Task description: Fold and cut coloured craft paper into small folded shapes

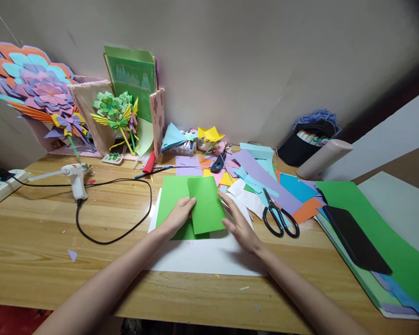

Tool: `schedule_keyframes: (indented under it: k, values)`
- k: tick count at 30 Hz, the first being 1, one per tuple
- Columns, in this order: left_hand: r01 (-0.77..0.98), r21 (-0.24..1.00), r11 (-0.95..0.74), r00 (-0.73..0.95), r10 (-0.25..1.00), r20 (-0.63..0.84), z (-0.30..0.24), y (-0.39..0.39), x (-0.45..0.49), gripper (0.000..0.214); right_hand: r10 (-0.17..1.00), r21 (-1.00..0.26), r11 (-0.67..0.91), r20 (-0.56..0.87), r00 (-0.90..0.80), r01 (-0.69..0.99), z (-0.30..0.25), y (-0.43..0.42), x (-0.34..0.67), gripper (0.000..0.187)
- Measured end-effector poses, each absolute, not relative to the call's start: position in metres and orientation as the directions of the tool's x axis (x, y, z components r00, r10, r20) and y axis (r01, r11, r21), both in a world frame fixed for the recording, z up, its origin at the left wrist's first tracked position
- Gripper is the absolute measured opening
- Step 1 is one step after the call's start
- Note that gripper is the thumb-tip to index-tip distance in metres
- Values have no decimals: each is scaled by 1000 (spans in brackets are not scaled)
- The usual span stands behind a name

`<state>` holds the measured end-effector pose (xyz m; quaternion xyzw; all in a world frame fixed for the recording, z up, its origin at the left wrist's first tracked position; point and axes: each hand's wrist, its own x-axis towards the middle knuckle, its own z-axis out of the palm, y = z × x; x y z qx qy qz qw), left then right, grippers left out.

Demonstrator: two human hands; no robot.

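Observation:
A bright green sheet of paper, rectangular and smaller than the one behind it, is held by its left edge in my left hand, thumb on top. My right hand is open beside its right edge, fingers apart; whether a fingertip touches the paper I cannot tell. Beneath lies a larger green sheet, partly covered by the held piece and my left hand. Both are over white paper on the wooden table.
Black-handled scissors lie to the right among coloured paper scraps. A white glue gun with a looping cord stands left. A black phone rests on a paper stack. Paper flowers and a utility knife are farther back.

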<state>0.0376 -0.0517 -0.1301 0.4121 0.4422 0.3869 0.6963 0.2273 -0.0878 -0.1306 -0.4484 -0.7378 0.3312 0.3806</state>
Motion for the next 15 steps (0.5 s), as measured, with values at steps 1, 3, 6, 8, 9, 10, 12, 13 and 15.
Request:
schedule_keyframes:
  k: [1, 3, 6, 8, 9, 10, 12, 13, 15]
  values:
    - [-150, 923, 354, 336, 896, -289, -128, -52, 37, 32, 955, -907, 265, 200, -220, 328, -129, -83, 227, 57]
    - [-113, 928, 356, 400, 871, -286, -124, -54, 36, 31, 988, -979, 54, 23, -156, 196, -127, -71, 226, 52]
    - [-108, 921, 375, 466, 837, -286, -119, -56, 35, 31, 971, -984, -138, -158, -181, 116, -126, -58, 223, 42]
    - [-100, 928, 358, 453, 847, -278, -118, -56, 34, 30, 965, -979, -184, -197, -171, 85, -127, -56, 221, 39]
    - [-81, 940, 333, 428, 863, -269, -119, -55, 34, 30, 966, -979, -193, -202, -163, 73, -128, -57, 221, 39]
    - [-53, 953, 298, 396, 883, -254, -119, -55, 34, 30, 965, -978, -199, -207, -160, 64, -129, -58, 220, 38]
    - [11, 976, 216, 331, 921, -208, -122, -54, 34, 31, 962, -976, -212, -219, -161, 57, -129, -62, 218, 38]
    - [41, 984, 175, 304, 936, -179, -123, -53, 34, 32, 961, -974, -219, -225, -162, 57, -130, -64, 217, 38]
    - [79, 991, 104, 270, 955, -122, -125, -53, 34, 33, 955, -971, -231, -237, -177, 57, -129, -66, 216, 37]
